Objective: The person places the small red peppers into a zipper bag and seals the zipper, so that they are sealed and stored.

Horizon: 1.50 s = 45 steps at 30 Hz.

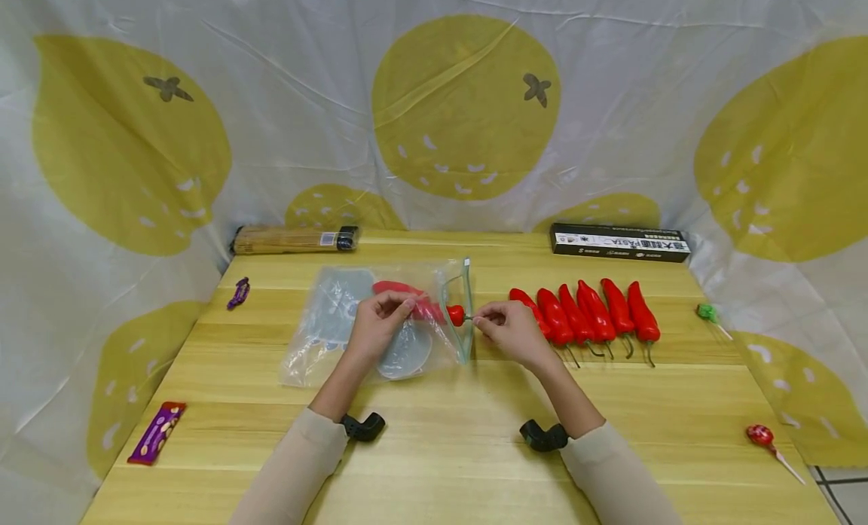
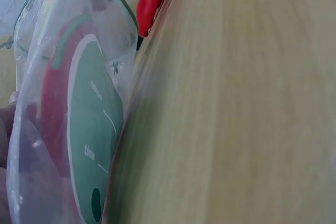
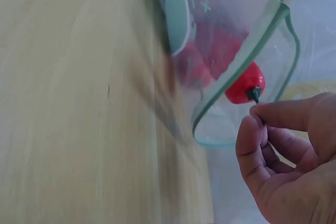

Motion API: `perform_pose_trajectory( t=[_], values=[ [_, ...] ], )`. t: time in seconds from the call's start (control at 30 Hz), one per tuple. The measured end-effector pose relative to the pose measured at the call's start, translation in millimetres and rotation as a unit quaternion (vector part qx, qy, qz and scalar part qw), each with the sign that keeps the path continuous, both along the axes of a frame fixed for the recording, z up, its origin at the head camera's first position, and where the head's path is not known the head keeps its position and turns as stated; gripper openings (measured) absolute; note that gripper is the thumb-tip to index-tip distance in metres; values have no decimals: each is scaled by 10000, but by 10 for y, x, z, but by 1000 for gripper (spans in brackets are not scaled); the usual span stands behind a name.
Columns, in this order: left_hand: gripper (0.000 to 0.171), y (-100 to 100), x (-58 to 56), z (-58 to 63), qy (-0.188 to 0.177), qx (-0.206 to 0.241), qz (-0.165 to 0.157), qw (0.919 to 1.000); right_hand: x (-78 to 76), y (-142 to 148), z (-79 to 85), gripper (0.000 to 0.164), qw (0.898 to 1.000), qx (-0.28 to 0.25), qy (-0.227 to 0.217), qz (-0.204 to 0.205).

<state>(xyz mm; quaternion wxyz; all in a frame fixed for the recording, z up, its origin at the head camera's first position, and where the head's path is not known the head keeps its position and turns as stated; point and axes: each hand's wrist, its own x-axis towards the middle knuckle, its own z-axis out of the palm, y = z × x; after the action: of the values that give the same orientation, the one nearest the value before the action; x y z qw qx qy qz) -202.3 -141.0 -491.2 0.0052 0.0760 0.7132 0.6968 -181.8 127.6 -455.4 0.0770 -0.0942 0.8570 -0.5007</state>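
Note:
A clear zip bag with a green-edged mouth lies on the table, its mouth held up and gaping to the right. My left hand pinches its upper film. Inside show red peppers, partly veiled by the printed plastic. Between thumb and forefinger, my right hand pinches the green stem of a red pepper. That pepper's body is in the bag's mouth, while the stem end sticks out. Right of this hand, several red peppers lie in a row, one partly hidden behind the hand.
Along the back lie a bundle of thin sticks and a black pasta box. A purple wrapped candy and a purple bar are at left. Green and red lollipops lie at right. A lemon-print curtain surrounds the table.

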Motion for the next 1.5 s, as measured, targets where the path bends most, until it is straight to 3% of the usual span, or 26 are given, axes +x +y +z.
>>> perform_pose_trajectory(
  t=[0.27,0.43,0.5,0.67,0.77,0.87,1.1,1.33,1.5],
  values=[
    [31,23,13,-6,125,-264,218,9993,-115,-237,-84,13,9998,67,72,-144],
    [31,21,7,-18,-3,-129,274,9995,-127,-261,-146,20,9944,-839,-436,-466],
    [31,8,6,-23,-26,-77,264,9996,-116,-244,-154,28,9844,-1499,-766,-520],
    [30,-2,8,-22,25,-64,203,9998,-33,-159,-88,40,9414,-3025,-1405,-498],
    [30,-4,8,-25,43,-102,194,9998,20,-113,-42,46,9122,-3773,-1526,-472],
    [30,-5,3,-39,-18,-168,235,9996,68,-84,-1,50,8945,-4217,-1441,-370],
    [32,3,-5,-40,-14,-113,262,9996,107,-140,-22,54,8970,-4251,-1193,-227],
    [32,7,5,-28,-9,-220,275,9994,97,-328,-85,69,9079,-3946,-1412,-2],
    [31,5,12,-30,18,-130,152,9998,101,-422,-89,73,9029,-3973,-1635,145]
  ],
)
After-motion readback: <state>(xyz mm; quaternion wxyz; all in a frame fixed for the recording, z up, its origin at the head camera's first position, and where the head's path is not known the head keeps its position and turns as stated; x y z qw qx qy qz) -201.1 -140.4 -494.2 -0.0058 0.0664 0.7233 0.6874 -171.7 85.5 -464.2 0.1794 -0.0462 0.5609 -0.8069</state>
